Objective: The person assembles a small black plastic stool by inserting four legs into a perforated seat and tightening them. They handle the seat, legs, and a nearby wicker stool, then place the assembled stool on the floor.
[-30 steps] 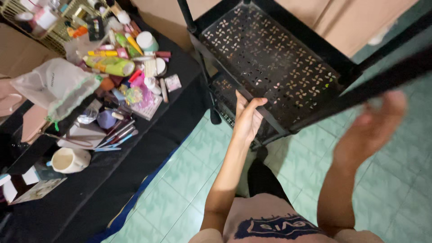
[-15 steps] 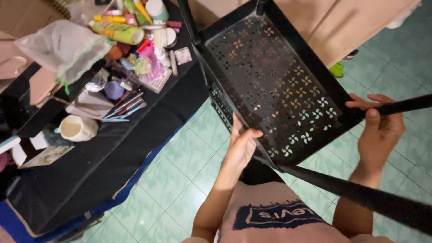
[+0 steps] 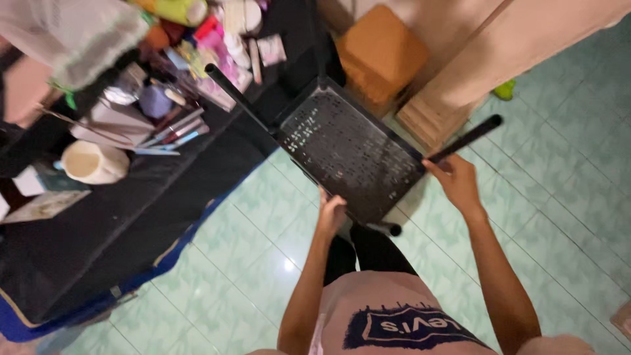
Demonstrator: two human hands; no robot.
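In the head view, a black rack (image 3: 348, 154) with a perforated shelf panel and thin tubular legs hangs tilted in the air above the pale green tiled floor (image 3: 263, 263), just beside the dark-draped surface (image 3: 131, 217). The left hand (image 3: 330, 213) is clasped on the near edge of the rack's panel, fingers curled up over the rim. The right hand (image 3: 457, 181) is closed around one of the rack's legs, which sticks out beyond the panel toward the right.

Relative to the rack, the surface lies to the left and carries a crowd of small things: a cream mug (image 3: 92, 163), pens and brushes (image 3: 177, 131) lying loose, a lavender pot (image 3: 156, 102) and a jumble of bottles and tubes (image 3: 217, 33) farther back. Beyond the rack stand a brown cardboard box (image 3: 378, 52) and a wooden cabinet base (image 3: 434, 115).

The rack looks stiff and probably light for its size: thin panel, hollow-looking legs, held clear of the floor by two hands without visible strain. It is awkward rather than heavy, since the long legs swing wide and could sweep the clutter off the surface. The smooth legs may slip in a palm; the panel rim and the joints where the legs meet it look like the surest holds.
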